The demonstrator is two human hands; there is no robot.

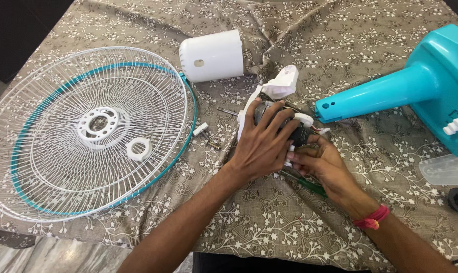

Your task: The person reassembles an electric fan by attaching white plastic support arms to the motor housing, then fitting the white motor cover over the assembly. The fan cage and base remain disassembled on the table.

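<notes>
At the lower middle of the frame, a fan motor unit (282, 121) is being held between two hands above the cloth-covered bench (269, 222). The left hand (261, 146) is being wrapped over the top of the dark motor body, its grip closed around it, while the right hand (322, 164), with a pink band (373, 218) at the wrist, is being pressed to the motor's lower right side, fingers pinched shut on a small part there; what exactly is being pinched cannot be told. A green-handled screwdriver (307, 185) is lying just under the right hand. To the left of the hands, small loose fittings (202, 131) are lying on the cloth, and beyond them the white wire guard with a teal rim (87, 136) is lying flat at the left of the frame, a white ring nut (138, 149) resting on it. At the upper middle, the white motor cover (212, 54) is lying apart. At the upper right, the teal stand (411, 91) is lying detached. The fan is judged to be well taken apart, with work on the motor itself in hand.
</notes>
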